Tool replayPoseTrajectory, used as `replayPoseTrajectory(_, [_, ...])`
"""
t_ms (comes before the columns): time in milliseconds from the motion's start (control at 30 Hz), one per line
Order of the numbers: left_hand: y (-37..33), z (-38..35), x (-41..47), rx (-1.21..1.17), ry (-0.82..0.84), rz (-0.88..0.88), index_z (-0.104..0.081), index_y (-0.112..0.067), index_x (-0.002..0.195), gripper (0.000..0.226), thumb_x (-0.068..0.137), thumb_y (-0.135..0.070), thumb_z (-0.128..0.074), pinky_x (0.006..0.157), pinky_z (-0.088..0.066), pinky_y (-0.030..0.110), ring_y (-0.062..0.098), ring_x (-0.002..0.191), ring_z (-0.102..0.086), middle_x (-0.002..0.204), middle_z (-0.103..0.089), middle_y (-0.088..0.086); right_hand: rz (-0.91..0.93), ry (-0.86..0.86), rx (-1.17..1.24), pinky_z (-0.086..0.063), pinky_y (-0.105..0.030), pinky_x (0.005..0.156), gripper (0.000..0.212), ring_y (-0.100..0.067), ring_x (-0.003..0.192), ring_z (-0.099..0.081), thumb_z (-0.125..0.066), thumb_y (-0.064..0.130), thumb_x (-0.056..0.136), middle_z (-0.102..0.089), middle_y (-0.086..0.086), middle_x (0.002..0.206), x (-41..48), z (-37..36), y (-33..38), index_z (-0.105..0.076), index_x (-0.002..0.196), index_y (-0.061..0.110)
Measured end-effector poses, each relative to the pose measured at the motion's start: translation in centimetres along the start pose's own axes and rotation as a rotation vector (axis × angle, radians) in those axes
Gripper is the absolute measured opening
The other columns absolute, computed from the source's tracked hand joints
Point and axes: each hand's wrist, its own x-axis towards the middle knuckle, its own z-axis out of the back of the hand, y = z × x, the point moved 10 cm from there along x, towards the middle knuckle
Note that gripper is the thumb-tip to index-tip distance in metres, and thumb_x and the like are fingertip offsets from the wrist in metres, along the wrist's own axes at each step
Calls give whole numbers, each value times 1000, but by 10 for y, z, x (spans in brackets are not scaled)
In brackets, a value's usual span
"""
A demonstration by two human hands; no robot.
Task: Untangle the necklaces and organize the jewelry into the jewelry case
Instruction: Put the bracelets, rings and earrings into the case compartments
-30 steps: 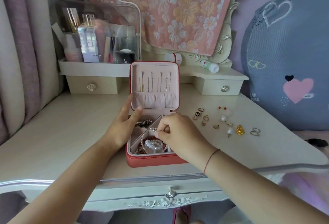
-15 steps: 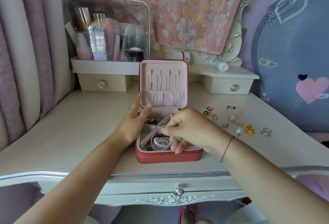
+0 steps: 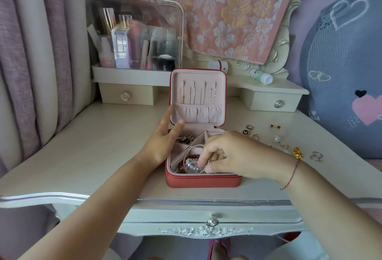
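A cream dressing table (image 3: 62, 156) carries a clear cosmetics organiser (image 3: 135, 32) behind the open red jewelry case (image 3: 203, 181), with loose rings and earrings (image 3: 277, 142) scattered to the case's right. Inside the case's front compartment lie a pearl bracelet (image 3: 192, 165) and red beads (image 3: 194, 156). The right hand (image 3: 237, 154) pinches a twisted bangle (image 3: 187, 153) there; the left hand (image 3: 163, 142), fingers open, steadies the case's lid

One open case (image 3: 203, 180), two hands, two bottles and three drawer knobs were there; the loose trinkets blurred beyond counting.
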Motion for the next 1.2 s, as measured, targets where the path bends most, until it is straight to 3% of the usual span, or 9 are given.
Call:
replayPoseTrajectory(167, [2, -1, 0, -10, 12, -2, -18, -46, 150, 73, 86, -66, -48, 119, -22, 35, 9, 141, -34, 153, -36, -7, 83, -34, 35, -49, -17, 70, 6, 0, 69, -61, -70, 8, 84, -63, 7, 81, -1, 0, 6, -74, 86, 13])
replayPoseTrajectory(433, [1, -2, 0, 3, 17, 4, -17, -44, 150, 64, 93, -53, -46, 117, -22, 28, 8, 140, -34, 154, -35, -6, 149, -223, 272, -40, -10, 60, 14, 1, 61, -53, -65, 8, 89, -59, 25, 73, -5, 1, 0, -68, 83, 21])
replayPoseTrajectory(533, [1, -2, 1, 11, 17, -1, -17, -45, 150, 61, 96, -49, -45, 117, -22, 28, 8, 139, -34, 152, -38, -3, 185, -280, 280, -40, -11, 67, 12, -1, 70, -53, -67, 9, 87, -58, 23, 79, -7, -3, 0, -70, 83, 20])
replayPoseTrajectory(633, [1, -1, 1, 20, 10, -2, -16, -45, 150, 63, 94, -53, -45, 118, -21, 30, 9, 140, -33, 153, -36, -4, 185, -312, 238, -47, -26, 76, 8, -12, 76, -49, -72, 15, 83, -46, 20, 86, -5, -3, -3, -73, 83, 23])
replayPoseTrajectory(767, [-1, -2, -1, 11, 21, -4, -17, -46, 150, 74, 83, -64, -43, 119, -22, 33, 9, 141, -32, 154, -33, -6, 164, -265, 223, -38, -13, 67, 8, -3, 70, -45, -74, 12, 81, -47, 22, 77, -4, -8, -1, -75, 82, 21])
replayPoseTrajectory(933, [-1, -1, -1, 17, 8, 2, -16, -45, 151, 66, 92, -57, -45, 116, -21, 27, 9, 141, -31, 155, -32, -7, 111, -239, 134, -36, -12, 61, 5, -1, 63, -50, -72, 16, 83, -57, 15, 68, -3, -7, -4, -76, 83, 19])
replayPoseTrajectory(1067, [1, -1, -2, 2, 25, 11, -17, -47, 150, 79, 81, -73, -46, 120, -22, 36, 11, 141, -32, 153, -36, -3, 171, -144, -79, -44, -29, 83, 32, -7, 93, -59, -58, 32, 94, -66, -5, 83, -3, -20, 2, -71, 85, 4])
replayPoseTrajectory(1133, [2, -2, -1, -1, 30, 4, -17, -48, 149, 84, 76, -79, -46, 120, -22, 37, 10, 141, -33, 154, -35, -5, 192, -131, -68, -42, -28, 92, 40, -6, 111, -55, -52, 35, 96, -65, -8, 89, -6, -23, 4, -70, 85, 1])
replayPoseTrajectory(1200, [3, -2, 0, -7, 32, 3, -17, -50, 148, 89, 70, -82, -46, 120, -22, 37, 9, 141, -33, 154, -34, -7, 196, -166, 87, -43, -22, 89, 34, 0, 103, -57, -53, 33, 96, -66, -2, 92, -12, -14, 2, -73, 87, 7])
